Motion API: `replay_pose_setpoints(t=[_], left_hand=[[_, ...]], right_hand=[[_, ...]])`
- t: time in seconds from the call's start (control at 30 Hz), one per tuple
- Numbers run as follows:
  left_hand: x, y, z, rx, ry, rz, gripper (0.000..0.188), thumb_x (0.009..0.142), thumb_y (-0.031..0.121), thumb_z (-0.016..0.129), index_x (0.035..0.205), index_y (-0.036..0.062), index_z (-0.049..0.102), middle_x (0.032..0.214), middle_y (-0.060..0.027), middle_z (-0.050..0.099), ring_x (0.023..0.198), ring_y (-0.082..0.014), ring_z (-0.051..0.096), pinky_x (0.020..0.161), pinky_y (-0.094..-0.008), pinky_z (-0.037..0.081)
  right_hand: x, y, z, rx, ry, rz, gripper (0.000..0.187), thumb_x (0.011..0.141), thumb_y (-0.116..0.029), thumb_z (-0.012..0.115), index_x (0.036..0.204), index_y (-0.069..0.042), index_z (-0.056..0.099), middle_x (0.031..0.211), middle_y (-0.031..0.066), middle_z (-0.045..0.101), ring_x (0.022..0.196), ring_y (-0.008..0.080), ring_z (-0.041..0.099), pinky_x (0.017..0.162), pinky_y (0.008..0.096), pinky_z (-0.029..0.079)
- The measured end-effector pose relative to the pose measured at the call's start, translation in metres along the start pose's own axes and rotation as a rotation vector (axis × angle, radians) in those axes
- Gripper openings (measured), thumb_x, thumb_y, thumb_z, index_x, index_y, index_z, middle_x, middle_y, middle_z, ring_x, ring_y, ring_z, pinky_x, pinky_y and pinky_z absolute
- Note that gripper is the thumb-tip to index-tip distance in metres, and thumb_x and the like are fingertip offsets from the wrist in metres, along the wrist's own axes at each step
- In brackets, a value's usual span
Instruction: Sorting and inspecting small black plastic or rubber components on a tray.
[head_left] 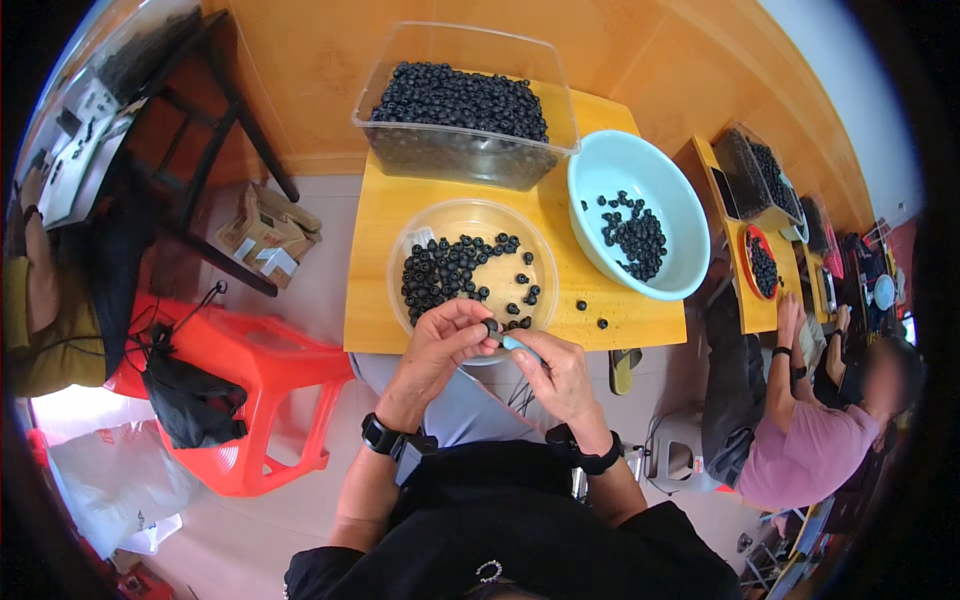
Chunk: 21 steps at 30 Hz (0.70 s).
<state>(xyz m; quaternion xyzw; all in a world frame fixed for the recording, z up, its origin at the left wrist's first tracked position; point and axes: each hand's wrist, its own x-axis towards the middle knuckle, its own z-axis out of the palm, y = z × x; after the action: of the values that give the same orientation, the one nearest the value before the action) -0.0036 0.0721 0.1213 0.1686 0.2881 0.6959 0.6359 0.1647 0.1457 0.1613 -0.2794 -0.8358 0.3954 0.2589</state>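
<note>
My left hand (pixel 437 347) pinches a small round black part (pixel 490 324) between thumb and fingertips, over the near edge of a clear round tub (pixel 546 262). In my right hand (pixel 562 380) is a small tool with a light blue handle (pixel 522 347). Its short grey tip, which looks like a blade, meets the black part. Many black parts (pixel 437 270) with holes in them lie in the clear tub, mostly on its left side. A light blue basin (pixel 683 200) to the right holds a smaller heap of them.
Behind the tub, a clear rectangular bin (pixel 375 95) is heaped with black parts. Two loose parts lie on the yellow table (pixel 640 325). A red stool (pixel 250 400) stands at left. Another person in a pink shirt (pixel 805 455) works at a table on the right.
</note>
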Motion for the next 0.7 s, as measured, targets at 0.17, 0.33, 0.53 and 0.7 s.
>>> replay_pose_setpoints(t=[0.17, 0.33, 0.53, 0.7], left_hand=[[-0.0024, 0.0023, 0.0010, -0.049, -0.021, 0.013, 0.017, 0.084, 0.002, 0.060, 0.101, 0.0017, 0.057, 0.092, -0.0070, 0.063, 0.079, -0.0135, 0.063, 0.072, -0.0250, 0.053], [-0.0082, 0.0042, 0.0024, -0.066, -0.024, 0.002, 0.016, 0.085, 0.003, 0.060, 0.101, 0.0016, 0.056, 0.092, -0.0060, 0.062, 0.079, -0.0128, 0.064, 0.072, -0.0241, 0.054], [-0.0096, 0.0046, 0.0021, -0.084, -0.037, -0.006, 0.016, 0.085, 0.003, 0.060, 0.101, 0.0016, 0.056, 0.092, -0.0056, 0.062, 0.080, -0.0131, 0.064, 0.072, -0.0236, 0.054], [-0.0085, 0.0019, 0.0041, -0.121, -0.015, -0.046, 0.015, 0.085, 0.003, 0.061, 0.099, 0.0023, 0.056, 0.090, -0.0049, 0.062, 0.078, -0.0123, 0.064, 0.071, -0.0229, 0.054]], right_hand=[[0.0037, 0.0013, 0.0001, -0.061, -0.002, -0.075, 0.019, 0.085, -0.016, 0.060, 0.096, -0.001, 0.064, 0.082, 0.0150, 0.065, 0.060, 0.0263, 0.062, 0.053, 0.0318, 0.048], [0.0065, -0.0022, 0.0009, -0.015, 0.016, -0.105, 0.018, 0.084, -0.015, 0.061, 0.096, -0.002, 0.064, 0.078, 0.0138, 0.064, 0.059, 0.0256, 0.062, 0.051, 0.0315, 0.047], [0.0057, -0.0024, 0.0014, -0.038, -0.001, -0.098, 0.018, 0.084, -0.015, 0.061, 0.097, -0.003, 0.064, 0.075, 0.0120, 0.063, 0.055, 0.0241, 0.060, 0.049, 0.0320, 0.046], [0.0050, -0.0041, -0.0016, -0.076, 0.011, -0.088, 0.018, 0.083, -0.015, 0.061, 0.097, -0.004, 0.064, 0.074, 0.0114, 0.062, 0.054, 0.0244, 0.059, 0.049, 0.0324, 0.046]])
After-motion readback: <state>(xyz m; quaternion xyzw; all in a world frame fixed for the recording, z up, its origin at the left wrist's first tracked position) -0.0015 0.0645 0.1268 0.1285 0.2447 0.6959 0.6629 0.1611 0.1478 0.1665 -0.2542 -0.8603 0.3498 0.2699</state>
